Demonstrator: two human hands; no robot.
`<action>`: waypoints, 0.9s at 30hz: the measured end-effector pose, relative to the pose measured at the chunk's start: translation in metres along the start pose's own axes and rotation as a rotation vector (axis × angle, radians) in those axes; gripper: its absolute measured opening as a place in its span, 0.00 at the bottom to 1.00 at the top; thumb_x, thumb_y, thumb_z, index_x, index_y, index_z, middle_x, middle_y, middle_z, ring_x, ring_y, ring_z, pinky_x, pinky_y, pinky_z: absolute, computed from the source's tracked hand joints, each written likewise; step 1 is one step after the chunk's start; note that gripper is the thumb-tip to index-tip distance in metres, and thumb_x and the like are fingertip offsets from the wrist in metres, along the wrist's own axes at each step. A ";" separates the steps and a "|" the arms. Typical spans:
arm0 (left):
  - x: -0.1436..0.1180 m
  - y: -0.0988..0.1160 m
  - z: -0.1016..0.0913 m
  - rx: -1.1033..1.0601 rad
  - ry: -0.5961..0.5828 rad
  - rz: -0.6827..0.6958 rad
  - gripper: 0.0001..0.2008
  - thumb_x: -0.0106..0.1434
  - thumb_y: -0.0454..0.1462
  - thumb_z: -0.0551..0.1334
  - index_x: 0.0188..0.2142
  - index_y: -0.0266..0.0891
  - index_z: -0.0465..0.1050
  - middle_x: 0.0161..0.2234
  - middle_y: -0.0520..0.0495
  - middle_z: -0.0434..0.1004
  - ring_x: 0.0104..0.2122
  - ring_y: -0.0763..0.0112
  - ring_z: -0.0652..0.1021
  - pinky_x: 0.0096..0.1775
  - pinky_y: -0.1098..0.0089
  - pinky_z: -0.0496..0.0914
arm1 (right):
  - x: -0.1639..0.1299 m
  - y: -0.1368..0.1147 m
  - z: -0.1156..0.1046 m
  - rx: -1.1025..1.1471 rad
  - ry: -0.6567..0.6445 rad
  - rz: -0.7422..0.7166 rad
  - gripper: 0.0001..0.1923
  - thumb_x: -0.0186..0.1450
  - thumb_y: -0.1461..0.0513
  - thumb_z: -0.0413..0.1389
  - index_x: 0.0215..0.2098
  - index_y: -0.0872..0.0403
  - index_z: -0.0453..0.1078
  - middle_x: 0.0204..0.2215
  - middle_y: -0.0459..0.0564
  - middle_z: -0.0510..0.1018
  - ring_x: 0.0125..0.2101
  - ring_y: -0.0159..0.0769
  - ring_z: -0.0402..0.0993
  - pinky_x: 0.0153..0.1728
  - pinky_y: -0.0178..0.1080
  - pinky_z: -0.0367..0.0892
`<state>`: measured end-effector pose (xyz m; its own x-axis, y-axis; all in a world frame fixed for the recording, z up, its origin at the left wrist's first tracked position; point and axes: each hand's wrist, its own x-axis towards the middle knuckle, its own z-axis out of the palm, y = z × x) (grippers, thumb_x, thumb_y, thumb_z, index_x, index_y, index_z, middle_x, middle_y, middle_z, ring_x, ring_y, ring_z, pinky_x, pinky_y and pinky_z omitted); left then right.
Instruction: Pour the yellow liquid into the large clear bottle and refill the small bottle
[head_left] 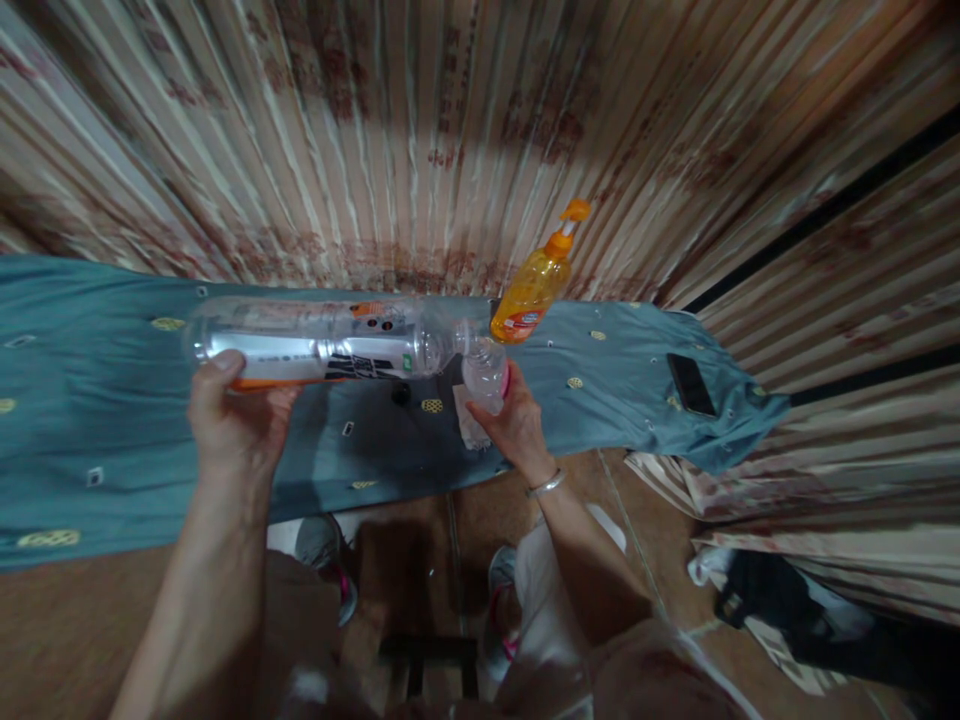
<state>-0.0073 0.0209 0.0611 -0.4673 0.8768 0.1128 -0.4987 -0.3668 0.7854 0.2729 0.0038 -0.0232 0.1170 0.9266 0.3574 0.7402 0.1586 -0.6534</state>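
My left hand (240,405) is closed around the base end of a large clear plastic bottle (330,345) with a silver, black and orange label. The bottle lies nearly level in the air, its neck pointing right. In my right hand (517,415) is a small clear bottle (486,372) with a pink part at its side, tilted so that its mouth meets the large bottle's mouth. Whether liquid passes between them I cannot tell. Just behind them stands an orange pump bottle (531,290) with a label. A small black round thing (401,394) and a pale folded cloth or paper (471,420) lie below the bottles.
A teal cloth (615,390) with yellow pineapple prints covers the long narrow table. A black phone (691,384) lies toward its right end. Pleated curtains (405,150) hang behind and to the right. Dark clothing (795,600) lies low on the right.
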 end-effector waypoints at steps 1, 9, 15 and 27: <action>0.000 0.001 0.000 0.003 -0.005 -0.003 0.23 0.43 0.41 0.68 0.42 0.42 0.77 0.36 0.48 0.83 0.45 0.56 0.82 0.44 0.63 0.79 | 0.000 0.000 0.000 -0.007 -0.005 0.003 0.43 0.59 0.55 0.67 0.67 0.57 0.58 0.57 0.65 0.78 0.56 0.54 0.77 0.56 0.55 0.74; 0.000 0.007 0.000 0.025 0.001 0.011 0.22 0.42 0.40 0.67 0.41 0.44 0.76 0.32 0.50 0.81 0.33 0.64 0.79 0.34 0.68 0.78 | -0.001 -0.002 -0.001 -0.020 -0.010 -0.014 0.41 0.59 0.56 0.68 0.66 0.57 0.59 0.58 0.65 0.77 0.57 0.53 0.77 0.57 0.53 0.73; 0.000 0.010 0.002 0.016 -0.022 0.014 0.24 0.41 0.39 0.67 0.42 0.44 0.76 0.32 0.49 0.80 0.28 0.67 0.76 0.29 0.70 0.75 | -0.001 -0.003 -0.001 0.007 -0.004 0.001 0.42 0.58 0.58 0.68 0.66 0.60 0.60 0.59 0.67 0.76 0.58 0.53 0.76 0.59 0.52 0.71; 0.005 0.012 0.001 0.021 -0.010 0.010 0.27 0.38 0.40 0.68 0.42 0.41 0.74 0.26 0.53 0.79 0.21 0.72 0.74 0.17 0.77 0.69 | -0.001 -0.006 -0.004 0.050 -0.004 0.006 0.45 0.57 0.61 0.69 0.67 0.69 0.59 0.60 0.71 0.75 0.60 0.59 0.74 0.60 0.56 0.70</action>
